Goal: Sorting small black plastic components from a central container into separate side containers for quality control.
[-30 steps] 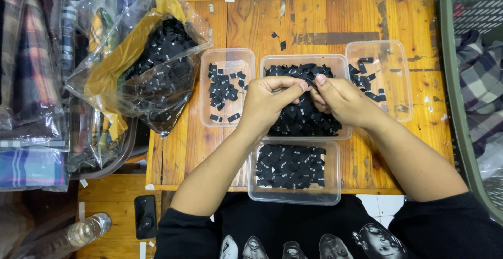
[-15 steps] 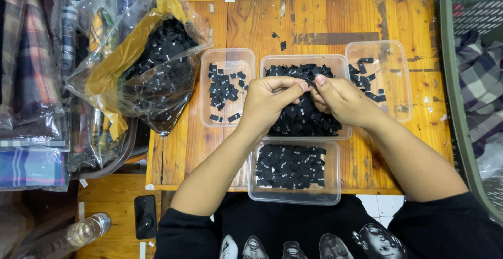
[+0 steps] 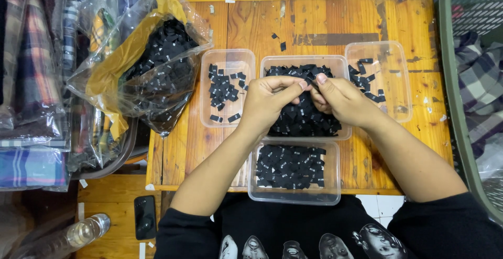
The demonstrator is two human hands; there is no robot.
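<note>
Left hand: the left hand (image 3: 270, 99) hovers over the middle tub (image 3: 305, 61), fingers curled, thumb and forefinger pinching a small black tag (image 3: 311, 83) at its left end.
Right hand: the right hand (image 3: 340, 99) meets the left above the same tub, fingers bent, thumb tip pressing the tag's right end; both hands grip the one tag between them.
Table: an orange wooden table (image 3: 251, 28) lies under both hands, with a few loose tags beyond the fingertips.
Basket: a grey-green mesh basket (image 3: 455, 81) stands well right of the right hand, with plaid cloth inside.
Bag: a clear plastic bag (image 3: 152, 70) with a yellow lining, full of black tags, slumps off the table edge left of the left hand.
Middle tub: directly beneath the hands, heaped with black tags.
Near tub: a clear tub (image 3: 293, 199) between the forearms, nearer the body, holds an even layer of tags.
Left tub: a clear tub (image 3: 228, 57) just left of the left hand, with a thin scatter of tags.
Right tub: a clear tub (image 3: 390, 49) just right of the right hand, with only a few tags.
Bottle: a clear bottle (image 3: 78, 234) lies on the floor, far down-left of the left arm.
Phone: a dark phone (image 3: 144, 217) lies on the floor by the left elbow.
</note>
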